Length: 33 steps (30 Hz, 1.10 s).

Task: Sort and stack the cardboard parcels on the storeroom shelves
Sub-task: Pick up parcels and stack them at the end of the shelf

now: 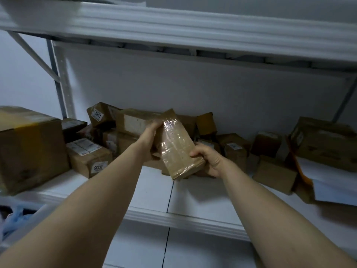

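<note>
A long, tape-wrapped cardboard parcel (176, 147) is held tilted above the white shelf (193, 196), in front of a heap of parcels. My left hand (149, 137) grips its upper left side, fingers curled round the edge. My right hand (207, 157) grips its lower right side near the bottom corner. Behind it lies a pile of brown parcels (135, 122), one labelled 3003 (97, 114). A parcel labelled 9006 (89, 156) sits to the left.
A large brown box (31, 147) stands at the shelf's left end. More small parcels (274, 173) and a big box (324, 140) lie at the right, beside white sheets (332, 188). An upper shelf (173, 29) hangs overhead. A blue bag (13, 221) is at the lower left.
</note>
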Motion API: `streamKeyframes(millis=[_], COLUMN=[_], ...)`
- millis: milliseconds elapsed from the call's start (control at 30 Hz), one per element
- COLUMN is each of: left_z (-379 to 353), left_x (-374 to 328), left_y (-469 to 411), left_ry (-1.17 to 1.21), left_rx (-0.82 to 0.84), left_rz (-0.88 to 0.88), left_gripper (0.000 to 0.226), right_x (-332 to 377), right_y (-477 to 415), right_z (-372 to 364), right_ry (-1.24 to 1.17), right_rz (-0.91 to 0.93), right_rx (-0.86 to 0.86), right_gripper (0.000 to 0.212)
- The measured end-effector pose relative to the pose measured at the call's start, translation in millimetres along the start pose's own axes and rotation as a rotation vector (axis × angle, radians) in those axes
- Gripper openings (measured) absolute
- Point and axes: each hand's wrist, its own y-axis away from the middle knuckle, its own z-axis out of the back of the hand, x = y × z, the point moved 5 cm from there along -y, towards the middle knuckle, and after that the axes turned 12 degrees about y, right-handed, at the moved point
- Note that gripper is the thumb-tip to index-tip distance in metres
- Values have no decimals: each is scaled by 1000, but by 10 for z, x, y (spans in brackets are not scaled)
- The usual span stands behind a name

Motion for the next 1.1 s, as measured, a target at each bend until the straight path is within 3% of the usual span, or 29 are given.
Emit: streamKeyframes(millis=[133, 233, 300, 400, 500, 567, 633, 800, 1100], left_z=[-526, -757, -892, -1125, -1354, -1500, -1623, -1806, -1890], left_x=[251, 387, 432, 486, 535, 593, 652, 717, 764], left_y=[138, 165, 215, 285, 320, 392, 455, 484, 528], left_ry=[1, -32, -94, -184, -210, -256, -299, -337, -402], left_rx=[281, 239, 156, 96, 71, 49, 56, 199, 302], left_rz=[86, 8, -61, -150, -242, -275, -291, -279, -279], left_gripper=[58, 75, 74, 78, 88, 87, 97, 120, 112], right_x=[-59, -110, -113, -79, -57, -96, -141, -184, -224], right_y=[362, 567, 680, 872, 1035, 1106, 1139, 1169, 1212], right_z=[377, 647, 828, 1015, 1035, 1017, 1027, 1181, 1274], right_ry=[-97, -84, 15, 214, 478, 680, 716, 690, 755], right_rz=[19, 16, 52, 111, 90, 5, -24, 33, 116], right_rx=[-65, -155, -276, -450, -440, -422, -458, -648, -788], right_gripper=[53, 42, 42, 81, 120, 135, 141, 139, 125])
